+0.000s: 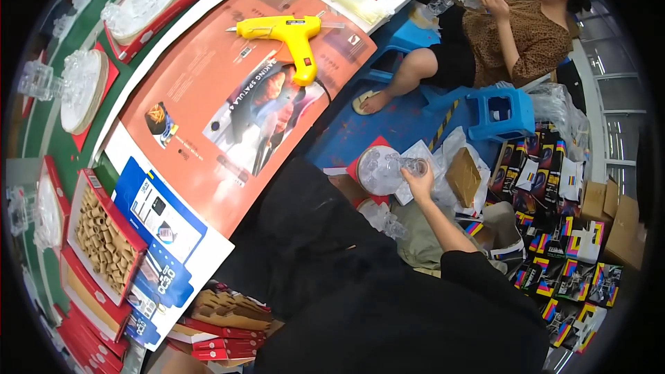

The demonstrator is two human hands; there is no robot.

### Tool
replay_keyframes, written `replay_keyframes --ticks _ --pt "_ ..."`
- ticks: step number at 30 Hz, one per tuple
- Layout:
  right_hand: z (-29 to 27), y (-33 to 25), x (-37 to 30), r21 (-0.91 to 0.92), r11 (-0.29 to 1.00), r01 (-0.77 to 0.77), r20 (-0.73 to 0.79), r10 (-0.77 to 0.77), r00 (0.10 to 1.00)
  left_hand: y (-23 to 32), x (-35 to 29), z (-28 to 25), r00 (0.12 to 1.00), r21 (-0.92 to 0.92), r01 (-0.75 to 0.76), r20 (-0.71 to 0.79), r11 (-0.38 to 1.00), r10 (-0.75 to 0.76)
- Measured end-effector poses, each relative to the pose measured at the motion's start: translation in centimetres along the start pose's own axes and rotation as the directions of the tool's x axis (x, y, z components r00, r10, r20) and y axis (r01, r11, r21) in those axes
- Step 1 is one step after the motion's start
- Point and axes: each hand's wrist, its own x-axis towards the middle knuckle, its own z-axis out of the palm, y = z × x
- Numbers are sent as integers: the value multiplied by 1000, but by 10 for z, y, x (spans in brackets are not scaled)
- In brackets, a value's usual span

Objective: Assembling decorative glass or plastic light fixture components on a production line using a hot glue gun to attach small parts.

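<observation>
My right hand (420,180), its arm stretched out to the right beyond the table, has its fingers wrapped round a clear plastic cup (413,166). Just left of it lies a round stack of clear plastic pieces (378,170) on a red card. My left hand does not show. On the table, a yellow glue gun (294,34) rests on an orange printed sheet (201,62), away from my hand.
A red tray (82,197) of short cardboard tubes (104,242) sits at the table's left. Red boxes (225,346) are stacked below. A co-worker (519,41) sits at the far right, near a blue stool (502,112). Printed boxes (578,239) pile up on the right.
</observation>
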Motion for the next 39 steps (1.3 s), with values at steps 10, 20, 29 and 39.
replay_keyframes --ticks 10,20,29,39 --pt "37 71 -10 -57 976 -212 -28 211 977 -82 -23 24 980 -163 116 -142 980 -140" --pt "52 115 -15 -325 941 -97 269 190 944 -131 -15 59 951 -102 192 -225 976 -210" --pt "111 117 58 -261 952 -159 575 286 766 -161 20 56 987 21 121 -113 992 -118" --pt "98 73 -53 -426 846 -321 371 487 790 -186 30 73 965 -137 214 -121 967 -230"
